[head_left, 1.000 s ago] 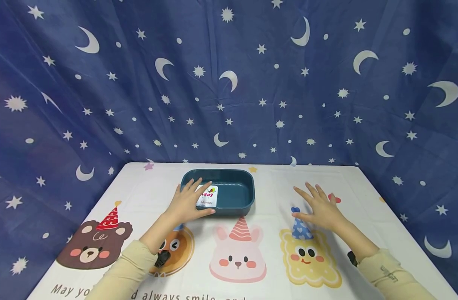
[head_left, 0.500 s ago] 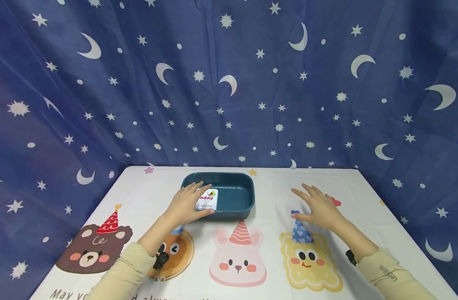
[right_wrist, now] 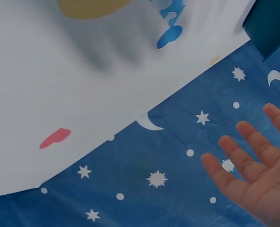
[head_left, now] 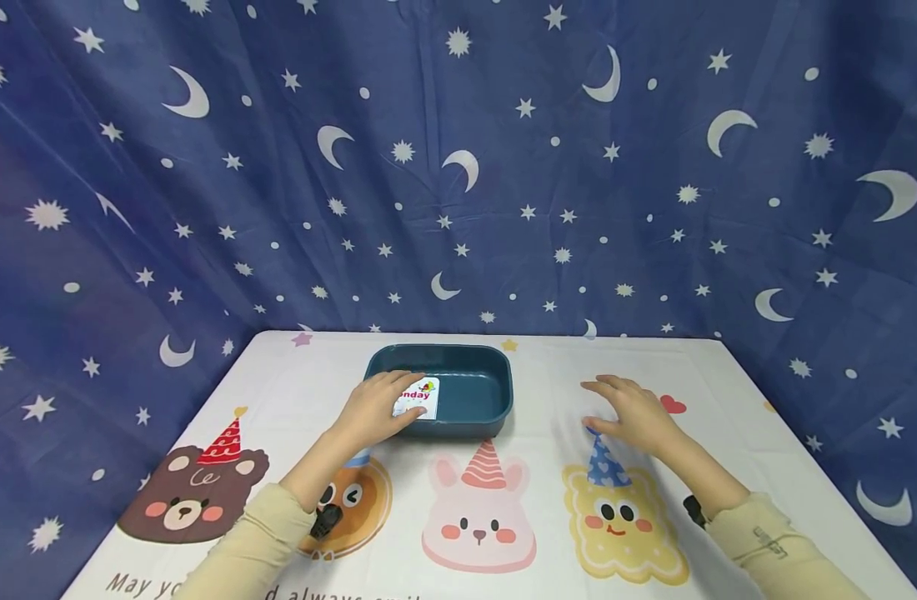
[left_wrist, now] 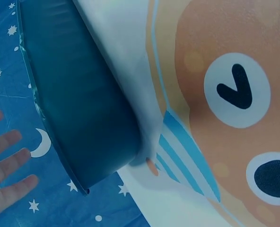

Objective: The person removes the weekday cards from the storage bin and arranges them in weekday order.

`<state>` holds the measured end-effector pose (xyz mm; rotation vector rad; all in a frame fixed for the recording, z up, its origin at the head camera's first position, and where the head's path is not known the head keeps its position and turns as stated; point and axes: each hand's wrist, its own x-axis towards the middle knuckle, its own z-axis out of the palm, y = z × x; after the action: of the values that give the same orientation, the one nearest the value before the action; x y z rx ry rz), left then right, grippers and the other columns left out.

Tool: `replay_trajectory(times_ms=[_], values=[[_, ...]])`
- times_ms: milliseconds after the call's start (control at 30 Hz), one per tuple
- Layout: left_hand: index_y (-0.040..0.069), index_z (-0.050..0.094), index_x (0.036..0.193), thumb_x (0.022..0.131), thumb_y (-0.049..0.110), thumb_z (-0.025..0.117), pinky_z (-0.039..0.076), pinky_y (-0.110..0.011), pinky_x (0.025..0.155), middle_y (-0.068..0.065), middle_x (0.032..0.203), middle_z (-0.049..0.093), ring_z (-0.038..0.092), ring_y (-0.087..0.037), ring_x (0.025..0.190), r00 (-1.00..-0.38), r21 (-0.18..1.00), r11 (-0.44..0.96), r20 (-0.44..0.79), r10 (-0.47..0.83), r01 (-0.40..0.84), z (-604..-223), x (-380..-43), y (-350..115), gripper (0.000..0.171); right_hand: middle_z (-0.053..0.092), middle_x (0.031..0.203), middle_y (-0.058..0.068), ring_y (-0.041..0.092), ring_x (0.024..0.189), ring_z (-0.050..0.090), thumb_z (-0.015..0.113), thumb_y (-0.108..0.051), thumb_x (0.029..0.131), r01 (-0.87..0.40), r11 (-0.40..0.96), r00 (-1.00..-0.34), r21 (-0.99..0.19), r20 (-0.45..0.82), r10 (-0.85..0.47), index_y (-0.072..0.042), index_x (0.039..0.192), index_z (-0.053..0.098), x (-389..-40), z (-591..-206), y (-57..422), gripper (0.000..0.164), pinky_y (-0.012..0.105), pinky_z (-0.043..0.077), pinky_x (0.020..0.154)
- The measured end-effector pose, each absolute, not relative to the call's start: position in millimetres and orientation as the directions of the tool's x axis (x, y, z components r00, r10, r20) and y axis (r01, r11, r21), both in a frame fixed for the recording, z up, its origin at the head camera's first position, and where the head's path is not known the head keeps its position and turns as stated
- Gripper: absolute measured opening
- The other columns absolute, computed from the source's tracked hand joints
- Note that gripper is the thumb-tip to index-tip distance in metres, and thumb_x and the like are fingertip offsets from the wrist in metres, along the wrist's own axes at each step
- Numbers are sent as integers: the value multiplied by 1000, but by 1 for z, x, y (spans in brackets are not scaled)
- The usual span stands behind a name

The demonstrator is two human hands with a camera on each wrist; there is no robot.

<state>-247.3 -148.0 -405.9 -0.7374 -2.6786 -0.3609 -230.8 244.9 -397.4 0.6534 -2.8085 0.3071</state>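
Observation:
A dark teal plastic bin point(head_left: 472, 393) with rounded corners stands toward the back of the table. Inside it, on the left, a white card point(head_left: 427, 407) printed with "Monday" shows partly from behind my fingers. My left hand point(head_left: 372, 410) hovers palm down over the bin's near left corner, fingers relaxed and holding nothing. The left wrist view shows the outer wall of the bin point(left_wrist: 78, 90), with the fingers beyond its rim. Well to the right of the bin, my right hand point(head_left: 633, 415) is held above the table with loosely bent fingers and nothing in them.
A white tablecloth point(head_left: 548, 500) printed with cartoon animals and party hats covers the table. Behind and beside it hangs a dark blue curtain point(head_left: 503, 167) with moons and stars. A black strap point(head_left: 325, 522) shows under the left wrist.
The fingers of both hands have gone from spread to closer together and slightly lower. The bin and card stay in place; the head view has tilted up a little.

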Motion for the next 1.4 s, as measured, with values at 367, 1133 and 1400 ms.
replay_trajectory(times_ms=[367, 1133, 1400], values=[[13, 68, 111, 85, 29, 70, 54, -46, 86, -8, 109, 69, 63, -29, 103, -794, 160, 836, 446, 414, 525, -408, -244, -149, 31, 65, 114, 19, 39, 106, 60, 72, -24, 83, -456, 867, -865, -199, 327, -380, -2, 117, 62, -236, -396, 227, 41, 54, 52, 86], [6, 68, 110, 85, 18, 70, 54, -44, 76, -11, 100, 70, 64, -25, 86, -858, 366, 857, 491, 152, 362, -418, -236, -185, 28, 67, 106, 19, 33, 94, 64, 64, -12, 88, -403, 687, -915, -604, 267, -302, 2, 112, 63, -243, -392, 162, 28, 46, 55, 83], [4, 68, 111, 87, 17, 68, 54, -45, 74, -15, 106, 69, 65, -29, 88, -879, 443, 840, 470, 80, 313, -425, -236, -198, 28, 68, 104, 18, 33, 92, 64, 65, -11, 87, -433, 653, -901, -621, 277, -334, 2, 111, 64, -240, -394, 143, 27, 46, 55, 81]])
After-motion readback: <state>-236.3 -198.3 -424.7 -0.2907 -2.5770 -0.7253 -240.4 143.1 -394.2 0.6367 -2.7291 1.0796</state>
